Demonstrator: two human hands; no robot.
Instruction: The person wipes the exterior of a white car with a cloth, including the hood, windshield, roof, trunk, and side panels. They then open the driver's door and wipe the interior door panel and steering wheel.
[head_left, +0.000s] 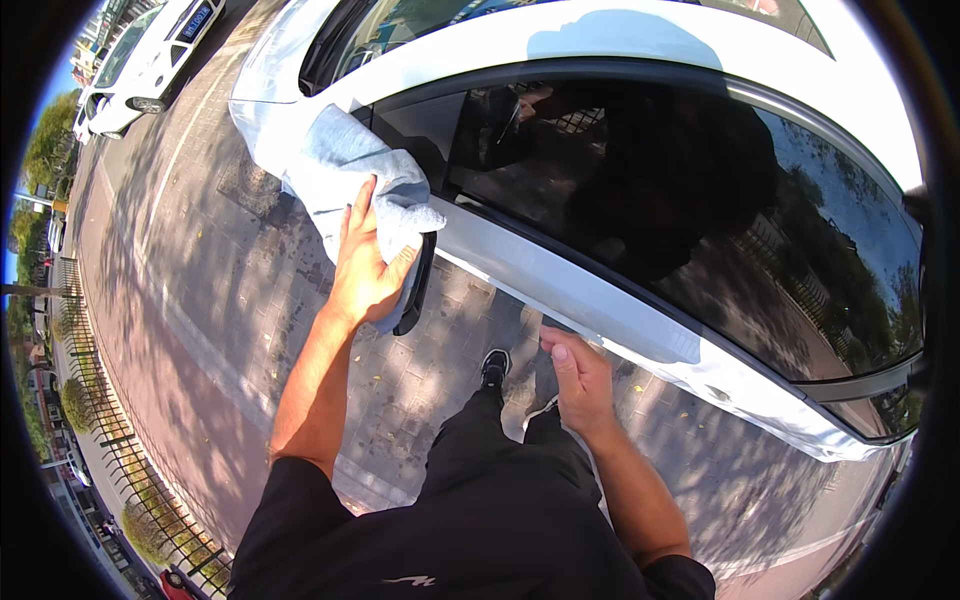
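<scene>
My left hand (369, 262) presses a light blue cloth (352, 154) over the side mirror of a white car, with its thumb spread from the fingers. The cloth drapes across most of the mirror, and only a black edge of the side mirror (420, 289) shows below it. My right hand (577, 375) hangs beside the front door (570, 277), loosely curved, with its thumb uppermost. No object shows in it, though its palm is partly hidden. Above the door, the dark side window (600, 202) reflects a person and a fence.
Shaded paving bricks (390, 397) lie underfoot, with my black shoe (495, 367) close to the car. A round manhole cover (251, 184) sits beyond the mirror. Another white car (142, 67) stands at the upper left. A black metal fence (112, 420) runs along the left. The door handle (718, 392) is at the right.
</scene>
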